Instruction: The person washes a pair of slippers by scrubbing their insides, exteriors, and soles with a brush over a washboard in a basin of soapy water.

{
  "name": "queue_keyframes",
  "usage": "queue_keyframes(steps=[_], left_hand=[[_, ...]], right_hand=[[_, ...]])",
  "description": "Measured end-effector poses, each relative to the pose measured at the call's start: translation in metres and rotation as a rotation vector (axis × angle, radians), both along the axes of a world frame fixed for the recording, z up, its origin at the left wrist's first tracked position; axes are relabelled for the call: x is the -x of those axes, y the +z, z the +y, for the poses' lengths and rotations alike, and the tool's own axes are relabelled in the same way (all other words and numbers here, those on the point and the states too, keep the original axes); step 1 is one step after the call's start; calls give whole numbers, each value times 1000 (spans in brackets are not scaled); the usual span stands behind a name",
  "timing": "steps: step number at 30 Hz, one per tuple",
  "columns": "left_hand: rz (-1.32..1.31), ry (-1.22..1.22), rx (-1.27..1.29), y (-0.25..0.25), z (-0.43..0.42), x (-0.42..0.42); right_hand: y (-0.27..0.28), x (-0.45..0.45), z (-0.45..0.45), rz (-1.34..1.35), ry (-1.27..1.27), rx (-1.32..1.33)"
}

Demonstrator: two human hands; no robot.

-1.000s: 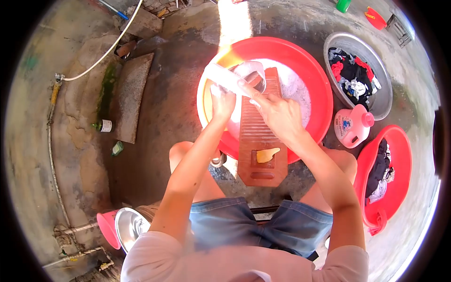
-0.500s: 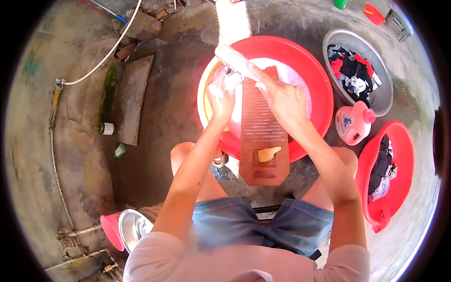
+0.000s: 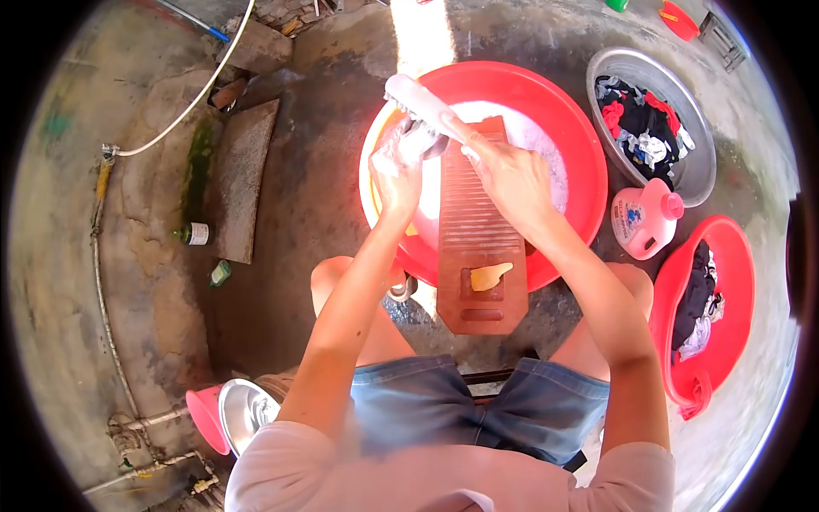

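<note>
My right hand (image 3: 510,179) is wrapped round the handle of a pale scrub brush (image 3: 420,101), its bristles turned down toward my left hand. My left hand (image 3: 397,175) grips a wet item (image 3: 415,141) with grey and white parts, partly hidden by the brush and glare. Both hands are above a large red basin (image 3: 563,102) that holds sudsy water (image 3: 546,154). A brown washboard (image 3: 484,205) leans in the basin, its lower end toward my knees. On its lower recess lies a yellowish piece of soap (image 3: 490,276).
At the right are a metal basin (image 3: 701,162) of clothes, a pink detergent jug (image 3: 644,224) and a red tub (image 3: 732,316) with dark and white clothes. A green bottle (image 3: 196,234) and a slab (image 3: 245,179) are left. A metal bowl (image 3: 243,410) sits lower left.
The brush has moved slightly up and left over the item, and its bristles now show. My left hand has shifted slightly. The whole view has shifted a little.
</note>
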State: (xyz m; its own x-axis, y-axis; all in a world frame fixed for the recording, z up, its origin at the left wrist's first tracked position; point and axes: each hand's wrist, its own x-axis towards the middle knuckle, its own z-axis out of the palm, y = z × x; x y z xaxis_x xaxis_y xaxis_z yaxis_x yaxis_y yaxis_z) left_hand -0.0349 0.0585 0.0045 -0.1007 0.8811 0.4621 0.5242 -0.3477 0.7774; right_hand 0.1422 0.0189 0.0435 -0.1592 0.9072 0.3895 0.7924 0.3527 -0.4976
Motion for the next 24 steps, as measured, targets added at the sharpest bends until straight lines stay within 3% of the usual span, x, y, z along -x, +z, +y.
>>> queue_keyframes(steps=[2, 5, 7, 10, 13, 15, 18, 21, 22, 23, 24], left_hand=[[55, -16, -146, -8, 5, 0], [-70, -89, 61, 8, -4, -8], [-25, -65, 133, 14, -8, -10], [-64, -99, -39, 11, -4, -11], [-151, -65, 85, 8, -6, -9], [-179, -70, 153, 6, -5, -7], [-147, -160, 12, 4, -2, -8], [-388, -151, 196, -4, -3, -10], [-444, -149, 241, -3, -4, -9], [-712, -217, 274, -17, 2, -7], [-725, -272, 251, -7, -1, -10]], right_hand=[[-1, 1, 0, -5, 22, -4], [-10, 19, -23, -118, 140, -76], [-10, 5, -3, -13, 37, -104], [2, -2, 3, -1, -26, -41], [-4, 18, -22, -133, 126, -59], [1, 9, -7, -31, 19, -64], [-1, -3, 6, 35, -40, -93], [0, 10, -18, -49, 64, -117], [2, 6, -13, -15, 9, -86], [5, -3, -5, 19, -42, -50], [4, -14, 5, 48, -94, -14]])
